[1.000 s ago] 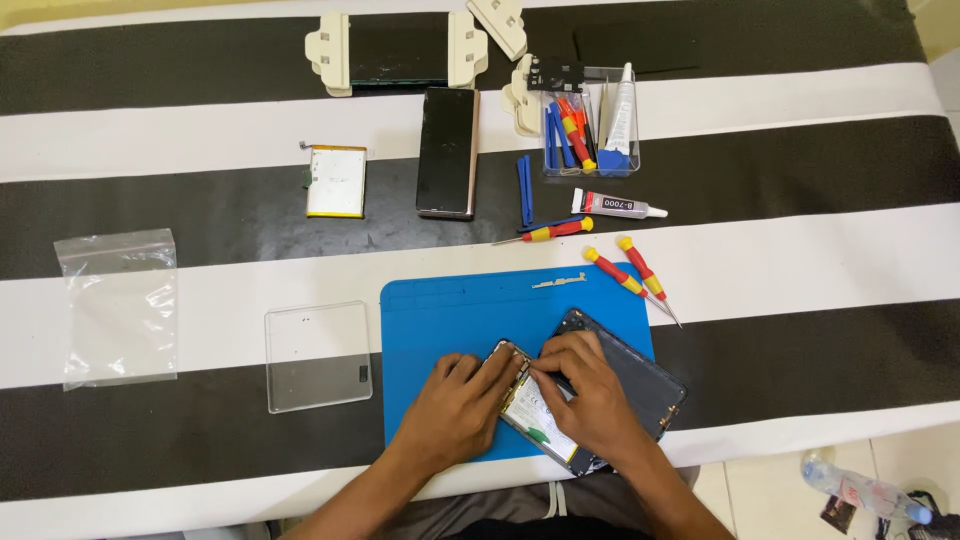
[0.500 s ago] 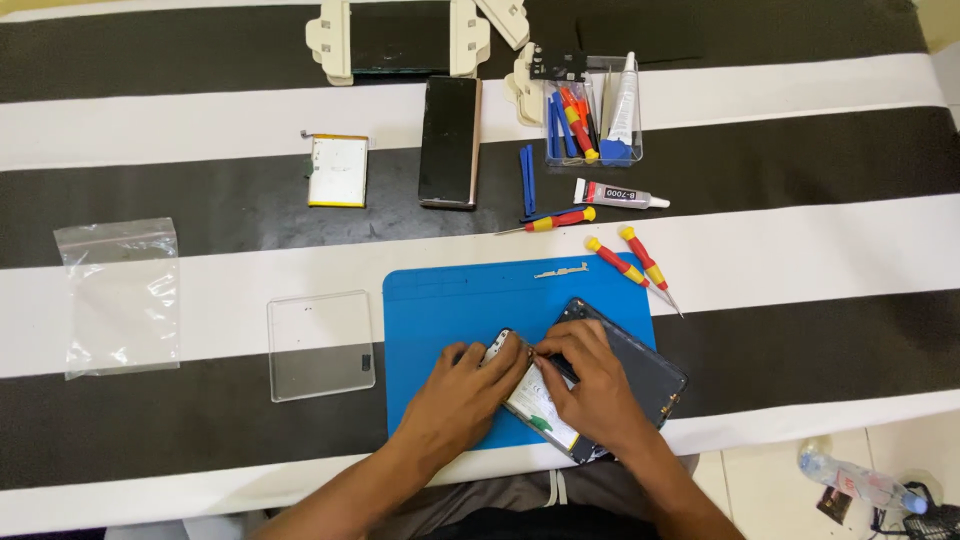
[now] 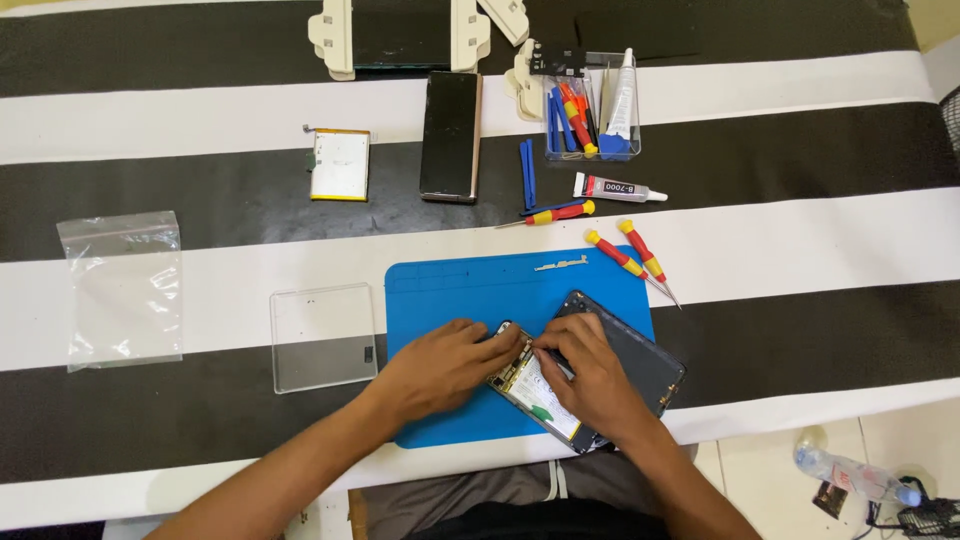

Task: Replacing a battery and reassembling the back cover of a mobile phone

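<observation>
An opened smartphone (image 3: 640,355) lies tilted on the blue work mat (image 3: 470,285) near the table's front edge, its insides and a white battery face partly showing between my hands. My left hand (image 3: 445,365) rests on the phone's left end, fingers pressed to its top corner. My right hand (image 3: 590,375) covers the phone's middle, fingertips pinched at the same corner against the left fingers. What the fingertips pinch is too small to tell. A small metal bracket (image 3: 560,264) lies on the mat's far edge.
Three red-and-yellow screwdrivers (image 3: 625,255) and a glue tube (image 3: 618,188) lie beyond the mat. A clear tool box (image 3: 592,110), a blue pry tool (image 3: 527,173), a dark phone (image 3: 450,135), a loose battery (image 3: 340,163), a clear plate (image 3: 325,335) and a plastic bag (image 3: 122,288) lie around.
Both hands stay on the phone; fingertips have shifted slightly together at its upper left corner. The view has drifted a little.
</observation>
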